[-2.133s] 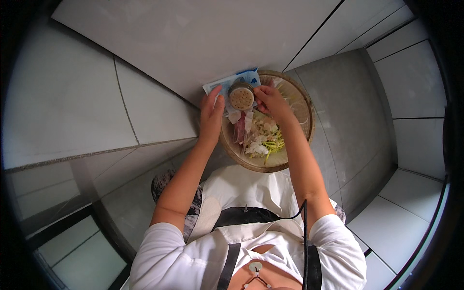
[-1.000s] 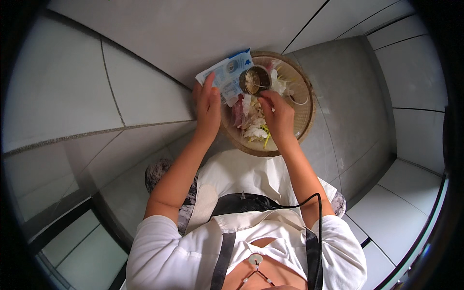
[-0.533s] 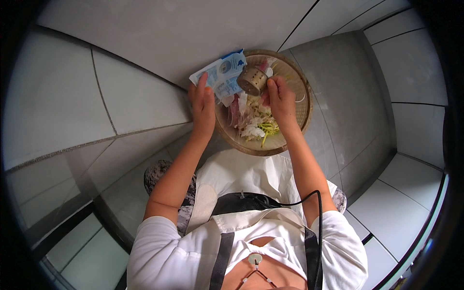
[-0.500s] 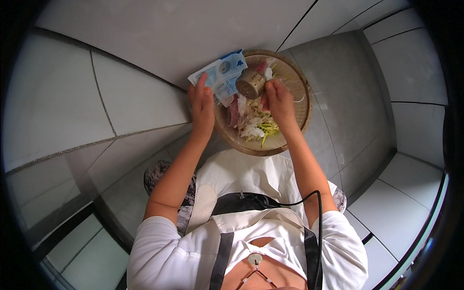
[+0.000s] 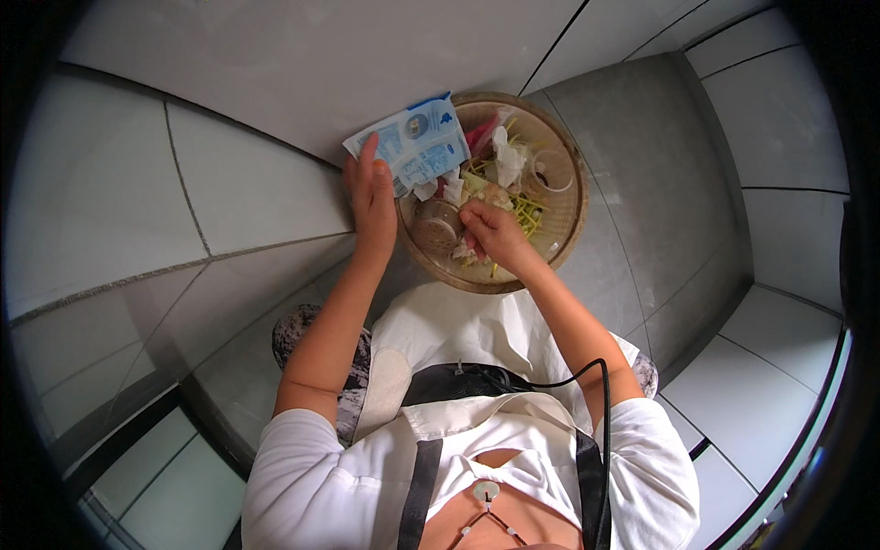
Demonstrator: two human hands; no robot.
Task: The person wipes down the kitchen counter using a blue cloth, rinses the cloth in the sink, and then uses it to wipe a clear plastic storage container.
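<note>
A round brown waste basket (image 5: 577, 215), lined with clear plastic, stands between my arms. In it lie green-yellow vegetable scraps (image 5: 529, 215), crumpled white tissue (image 5: 510, 163), a pink-red wrapper (image 5: 481, 137) and a clear plastic cup (image 5: 552, 170). My right hand (image 5: 495, 236) is closed on the edge of a small metal sink strainer (image 5: 436, 227) with holes, held tilted over the basket's left part. At the left rim, my left hand (image 5: 372, 203) grips the lower left edge of a blue-and-white packet (image 5: 414, 139); some of its fingers are hidden.
A pale wall panel (image 5: 302, 64) rises just beyond the basket. White tiles (image 5: 266, 179) line the left side, and more wall tiles (image 5: 788, 238) stand at the right. Grey floor (image 5: 632, 174) stretches right of the basket. A black cable (image 5: 605, 403) hangs along my right arm.
My right hand has brought the strainer nearer me and to the left, uncovering tissue and scraps. My left hand and the packet have shifted slightly left.
</note>
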